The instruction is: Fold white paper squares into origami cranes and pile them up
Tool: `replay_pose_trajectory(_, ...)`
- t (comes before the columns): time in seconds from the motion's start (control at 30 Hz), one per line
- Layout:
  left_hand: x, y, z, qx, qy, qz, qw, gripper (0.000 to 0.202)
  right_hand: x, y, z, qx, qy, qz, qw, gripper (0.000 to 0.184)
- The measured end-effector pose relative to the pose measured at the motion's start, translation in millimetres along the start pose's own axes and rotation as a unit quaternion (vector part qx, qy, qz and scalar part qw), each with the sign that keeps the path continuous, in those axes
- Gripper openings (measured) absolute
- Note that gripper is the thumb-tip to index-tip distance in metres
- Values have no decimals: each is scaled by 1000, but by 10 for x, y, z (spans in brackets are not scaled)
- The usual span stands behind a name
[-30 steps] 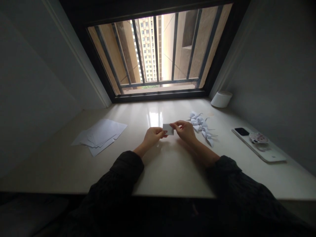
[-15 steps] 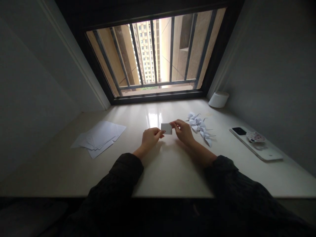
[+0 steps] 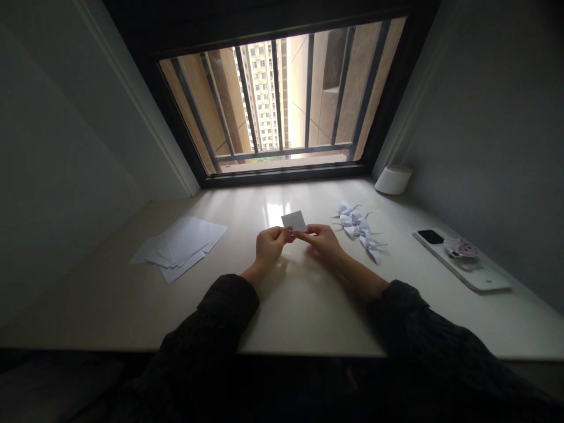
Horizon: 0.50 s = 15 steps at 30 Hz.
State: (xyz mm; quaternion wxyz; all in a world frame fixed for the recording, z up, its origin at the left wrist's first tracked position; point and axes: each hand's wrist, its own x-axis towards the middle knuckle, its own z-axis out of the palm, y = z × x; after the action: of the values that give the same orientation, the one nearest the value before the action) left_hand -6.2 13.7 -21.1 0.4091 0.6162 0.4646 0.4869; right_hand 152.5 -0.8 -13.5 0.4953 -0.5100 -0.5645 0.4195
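A small white paper square (image 3: pixel 294 220) is held up over the middle of the white sill, slightly tilted. My left hand (image 3: pixel 270 244) pinches its lower left edge between thumb and fingers. On the lower right edge, my right hand (image 3: pixel 324 239) is closed on the same paper, its fingers meeting those of the left. The fingertips hide the paper's bottom edge. Right of my right hand lie several folded paper cranes (image 3: pixel 352 222) in a row. Over on the left is a loose stack of white paper sheets (image 3: pixel 185 241).
A white phone (image 3: pixel 473 273) with a round grip on its back lies at the right. Behind it, a white cylindrical object (image 3: pixel 393 180) stands in the corner by the wall. The barred window (image 3: pixel 282 173) borders the far side of the sill (image 3: pixel 304 317).
The paper has turned and tilted in my fingers. My right hand has slid from its upper right corner down to the lower edge, closer to my left hand.
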Motion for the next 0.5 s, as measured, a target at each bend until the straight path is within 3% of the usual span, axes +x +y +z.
replay_pose_trajectory(0.27,10,-6,-5,26,2,5,1000,40,-37,-71,-7,16,28,6,999,37)
replay_pose_trajectory(0.5,21,53,1,-17,-5,-23,1000,38,34,45,-44,55,-18,-1,998,32)
